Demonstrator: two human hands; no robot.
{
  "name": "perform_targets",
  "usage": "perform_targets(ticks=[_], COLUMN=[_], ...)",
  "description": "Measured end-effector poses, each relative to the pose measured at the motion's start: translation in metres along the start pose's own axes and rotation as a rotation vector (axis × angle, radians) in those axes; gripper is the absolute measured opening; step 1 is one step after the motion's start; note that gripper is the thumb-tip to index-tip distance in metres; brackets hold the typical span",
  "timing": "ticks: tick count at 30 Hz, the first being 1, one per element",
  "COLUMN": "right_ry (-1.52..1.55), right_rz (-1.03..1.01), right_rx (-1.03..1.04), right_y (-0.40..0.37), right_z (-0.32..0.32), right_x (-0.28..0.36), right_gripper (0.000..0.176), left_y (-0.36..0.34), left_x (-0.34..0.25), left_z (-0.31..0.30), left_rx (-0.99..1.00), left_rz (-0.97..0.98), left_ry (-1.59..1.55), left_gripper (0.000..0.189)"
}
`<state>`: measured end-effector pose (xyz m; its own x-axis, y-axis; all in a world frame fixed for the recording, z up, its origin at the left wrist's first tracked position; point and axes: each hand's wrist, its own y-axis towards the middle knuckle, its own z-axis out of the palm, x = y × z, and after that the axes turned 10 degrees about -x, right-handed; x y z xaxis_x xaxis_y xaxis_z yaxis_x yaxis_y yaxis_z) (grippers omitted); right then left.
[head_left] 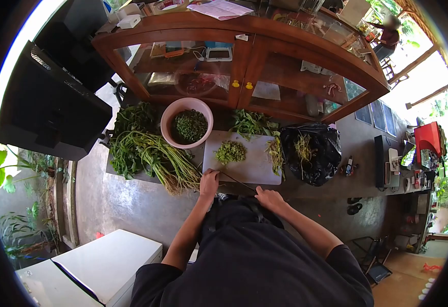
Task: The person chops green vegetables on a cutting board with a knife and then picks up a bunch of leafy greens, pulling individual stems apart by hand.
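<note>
A knife (238, 181) slants along the near edge of the white cutting board (262, 166). Its handle end is in my right hand (272, 199), whose fingers are wrapped round it. My left hand (209, 182) is closed at the board's near left corner, close to the knife's far end; what its fingers hold, if anything, is too small to make out. Chopped green stems (230, 152) lie heaped on the board. Trimmed stem pieces (275, 155) lie along its right edge, and leafy greens (251, 123) at its back edge.
Left of the board lies a big bunch of leafy stems (155, 156) with roots. A pink bowl (167, 134) holds chopped greens. A black plastic bag (326, 153) with scraps stands at right. Behind is a glass-fronted wooden cabinet (243, 77). A person (388, 38) sits far off.
</note>
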<state>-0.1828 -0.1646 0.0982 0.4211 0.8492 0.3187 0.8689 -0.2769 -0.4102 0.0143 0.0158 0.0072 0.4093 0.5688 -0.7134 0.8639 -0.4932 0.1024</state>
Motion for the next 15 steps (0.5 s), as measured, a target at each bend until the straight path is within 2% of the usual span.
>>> perform_targets(ticks=[5,8,15], right_ry=[0.062,0.121,0.131], right_rz=[0.012,-0.025,-0.056], right_rx=[0.071,0.0,-0.135], right_y=[0.017,0.033,0.042], right_z=[0.027,0.055,0.062], right_x=[-0.015,-0.026,-0.004], right_gripper=[0.031,0.03,0.032], left_y=[0.001,0.0,-0.002], left_x=[0.0,-0.001,-0.001], left_z=[0.001,0.002,0.005], left_rx=[-0.02,-0.044,-0.087], left_rz=[0.061,0.073,0.094], left_ry=[0.058,0.066,0.066], left_gripper=[0.015,0.014,0.015])
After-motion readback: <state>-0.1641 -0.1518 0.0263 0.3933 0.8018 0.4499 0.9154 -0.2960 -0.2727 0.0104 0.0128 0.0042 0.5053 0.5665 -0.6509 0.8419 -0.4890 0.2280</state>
